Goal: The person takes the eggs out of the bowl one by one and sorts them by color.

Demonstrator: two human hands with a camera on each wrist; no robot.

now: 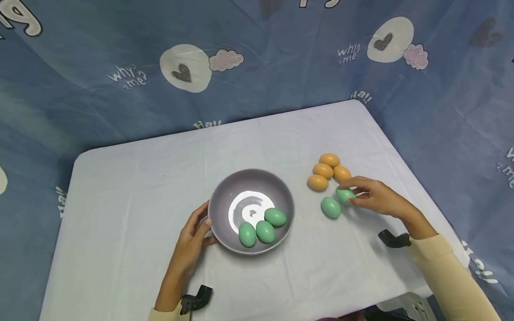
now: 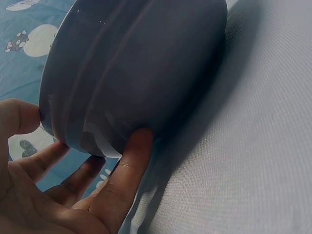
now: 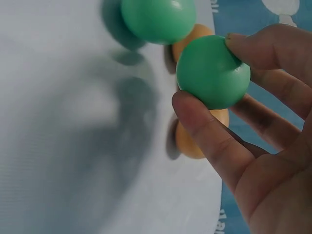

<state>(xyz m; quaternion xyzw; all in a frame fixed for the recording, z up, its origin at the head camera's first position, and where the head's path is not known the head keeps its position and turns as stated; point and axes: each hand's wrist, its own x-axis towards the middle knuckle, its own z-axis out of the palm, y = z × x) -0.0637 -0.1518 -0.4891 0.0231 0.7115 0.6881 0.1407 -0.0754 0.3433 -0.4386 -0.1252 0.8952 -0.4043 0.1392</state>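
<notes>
A round grey-purple bowl [image 1: 225, 191] stands on the white table with three green eggs [image 1: 265, 232] inside, at its lower right. At the bowl's left side, my left hand [image 1: 192, 243] holds it by the rim and outer wall; the left wrist view shows the fingers against the bowl's outer wall [image 2: 131, 73]. To the right of the bowl, my right hand [image 1: 375, 196] pinches a green egg [image 3: 213, 72] between thumb and fingers. Another green egg [image 1: 331, 207] lies on the table just left of that hand. Several yellow-orange eggs [image 1: 323, 171] lie clustered behind it.
The white cloth-covered table [image 1: 132, 214] has its far edge against a blue printed curtain [image 1: 273, 62], which also hangs at the sides. Part of a white chair [image 1: 409, 307] shows below the table's front right edge. Black wrist mounts [image 1: 196, 299] sit on both forearms.
</notes>
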